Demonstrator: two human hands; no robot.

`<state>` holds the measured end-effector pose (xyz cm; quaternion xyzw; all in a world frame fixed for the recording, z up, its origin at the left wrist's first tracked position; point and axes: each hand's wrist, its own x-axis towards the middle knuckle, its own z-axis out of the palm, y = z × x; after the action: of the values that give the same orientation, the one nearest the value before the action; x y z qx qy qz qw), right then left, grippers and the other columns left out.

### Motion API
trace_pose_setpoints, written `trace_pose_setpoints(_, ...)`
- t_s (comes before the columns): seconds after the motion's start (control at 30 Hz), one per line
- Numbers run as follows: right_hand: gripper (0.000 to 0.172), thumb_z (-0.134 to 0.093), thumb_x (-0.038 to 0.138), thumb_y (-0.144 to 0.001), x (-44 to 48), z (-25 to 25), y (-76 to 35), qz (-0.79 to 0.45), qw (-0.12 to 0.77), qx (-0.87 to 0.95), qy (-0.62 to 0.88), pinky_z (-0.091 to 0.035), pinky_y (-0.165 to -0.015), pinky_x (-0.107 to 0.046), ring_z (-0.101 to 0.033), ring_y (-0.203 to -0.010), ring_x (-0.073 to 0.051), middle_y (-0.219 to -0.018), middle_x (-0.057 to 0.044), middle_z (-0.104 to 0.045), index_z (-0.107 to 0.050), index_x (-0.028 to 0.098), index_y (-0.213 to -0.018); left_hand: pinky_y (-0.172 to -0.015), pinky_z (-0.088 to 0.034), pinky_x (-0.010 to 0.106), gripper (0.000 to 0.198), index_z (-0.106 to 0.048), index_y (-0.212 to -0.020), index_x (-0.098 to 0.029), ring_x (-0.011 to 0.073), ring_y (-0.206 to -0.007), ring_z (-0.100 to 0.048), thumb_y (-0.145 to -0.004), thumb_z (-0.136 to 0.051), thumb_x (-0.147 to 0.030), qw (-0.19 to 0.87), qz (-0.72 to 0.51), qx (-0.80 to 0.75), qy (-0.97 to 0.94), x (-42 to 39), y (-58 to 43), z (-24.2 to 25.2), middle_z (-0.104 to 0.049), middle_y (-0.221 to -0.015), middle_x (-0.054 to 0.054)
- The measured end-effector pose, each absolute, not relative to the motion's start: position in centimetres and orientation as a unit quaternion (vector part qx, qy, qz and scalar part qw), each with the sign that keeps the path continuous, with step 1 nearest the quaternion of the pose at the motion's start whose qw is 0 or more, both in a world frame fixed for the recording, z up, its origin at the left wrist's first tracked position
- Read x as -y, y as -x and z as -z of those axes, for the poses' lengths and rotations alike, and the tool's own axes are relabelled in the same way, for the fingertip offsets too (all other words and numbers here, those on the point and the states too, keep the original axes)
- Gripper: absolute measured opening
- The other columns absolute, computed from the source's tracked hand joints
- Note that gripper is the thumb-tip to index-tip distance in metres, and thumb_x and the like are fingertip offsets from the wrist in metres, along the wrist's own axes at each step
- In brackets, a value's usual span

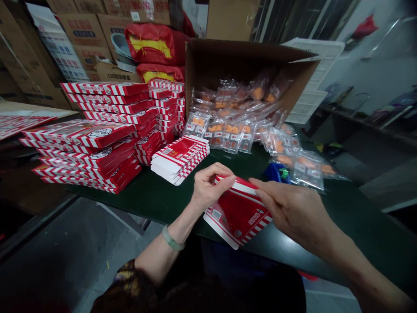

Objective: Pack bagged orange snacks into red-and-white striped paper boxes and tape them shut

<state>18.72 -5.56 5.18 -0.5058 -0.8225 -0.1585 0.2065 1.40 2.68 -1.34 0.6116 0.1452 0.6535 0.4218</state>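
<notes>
A red and white striped cardboard box (239, 211) is between my two hands, above the table's front edge. My left hand (210, 184) pinches its far left edge, thumb on top. My right hand (289, 206) grips the far right edge, with the thumb and fingers closed on the card. The box looks flat, and a white flap sticks out on its near side. Just beyond my left hand lies a stack of flat striped boxes (180, 156). Clear packets with orange pieces (231, 132) lie farther off, several of them in front of an open carton.
Striped boxes (97, 152) are piled high on the left of the green table (156, 204). The carton (250, 54) lies on its side at the back, holding more packets. A blue container (276, 173) stands beyond my right hand. White crates (308, 104) are behind the carton.
</notes>
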Motion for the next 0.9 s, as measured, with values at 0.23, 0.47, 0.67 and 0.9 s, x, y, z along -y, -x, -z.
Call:
trace_pose_setpoints(0.23,0.033,-0.040,0.023,-0.090,5.7,-5.4,-17.9,0.053,0.236,0.793,0.559,-0.042,-0.048,-0.022,-0.061,-0.050,-0.012,-0.064,-0.001,-0.070,-0.072,0.021,-0.084,-0.051,-0.035,0.022,0.023,-0.058,-0.066,-0.015,0.0075,-0.054,-0.046,-0.072,-0.073,-0.032,0.463,-0.521,-0.187,-0.692,-4.2,-0.1,-0.5,-0.057,-0.063,-0.002)
trace_pose_setpoints(0.47,0.035,-0.038,0.025,-0.092,5.8,-5.1,-17.8,-0.004,0.253,0.787,0.563,-0.042,-0.047,-0.020,-0.058,-0.048,-0.010,-0.059,-0.001,-0.067,-0.071,0.020,-0.081,-0.052,-0.036,0.023,0.026,-0.058,-0.062,-0.015,0.0079,-0.053,-0.047,-0.075,-0.070,-0.035,0.446,-0.519,-0.175,-0.708,-4.3,-0.1,-0.5,-0.056,-0.060,-0.002)
trace_pose_setpoints(0.67,0.031,-0.040,0.024,-0.091,6.4,-3.9,-17.4,-0.031,0.304,0.777,0.551,-0.048,-0.052,-0.021,-0.065,-0.057,-0.012,-0.072,-0.003,-0.072,-0.070,0.016,-0.095,-0.054,-0.041,0.021,0.013,-0.062,-0.077,-0.016,0.0084,-0.057,-0.053,-0.075,-0.070,-0.027,0.367,-0.625,-0.209,-0.657,-2.5,-0.8,0.4,-0.061,-0.068,-0.001)
trace_pose_setpoints(0.9,0.032,-0.042,0.023,-0.091,5.8,-5.1,-17.2,0.070,0.298,0.787,0.536,-0.052,-0.055,-0.027,-0.069,-0.064,-0.017,-0.085,-0.006,-0.075,-0.066,0.017,-0.111,-0.054,-0.042,0.023,0.018,-0.057,-0.101,-0.019,0.0097,-0.057,-0.053,-0.089,-0.049,-0.029,0.330,-0.694,-0.197,-0.608,-2.5,-1.7,1.5,-0.062,-0.073,0.000)
